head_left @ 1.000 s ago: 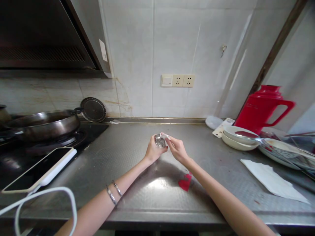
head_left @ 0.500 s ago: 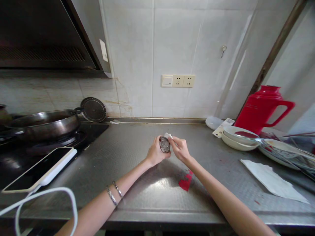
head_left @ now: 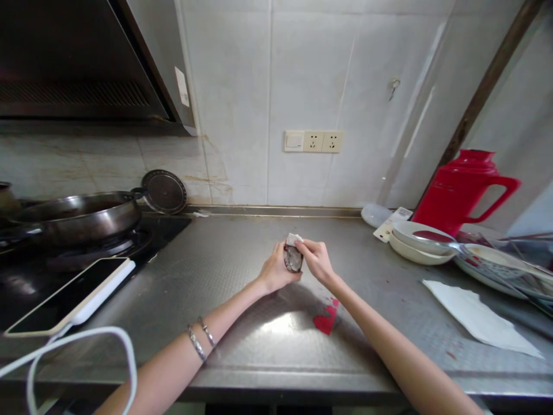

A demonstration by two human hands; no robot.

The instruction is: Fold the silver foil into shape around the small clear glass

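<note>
My left hand point(head_left: 275, 271) is wrapped round a small round glass-like container point(head_left: 293, 260), greyish and see-through, whose round face points toward me. Between the fingertips of my right hand point(head_left: 317, 260) is a small white folded piece of tissue point(head_left: 294, 239), pressed at the upper edge of the container. Both hands are held above the steel counter point(head_left: 233, 259). Torn red scraps point(head_left: 324, 321) lie on the counter beneath my right forearm.
A pan point(head_left: 86, 216) sits on the hob at left, with a phone point(head_left: 71, 297) and white cable in front. On the right are a red thermos point(head_left: 458, 190), stacked bowls point(head_left: 421, 251), a plate with utensils point(head_left: 496, 268) and a white paper towel point(head_left: 479, 317).
The container has turned slightly in my left hand and shifted a little right. The tissue now covers more of its upper edge.
</note>
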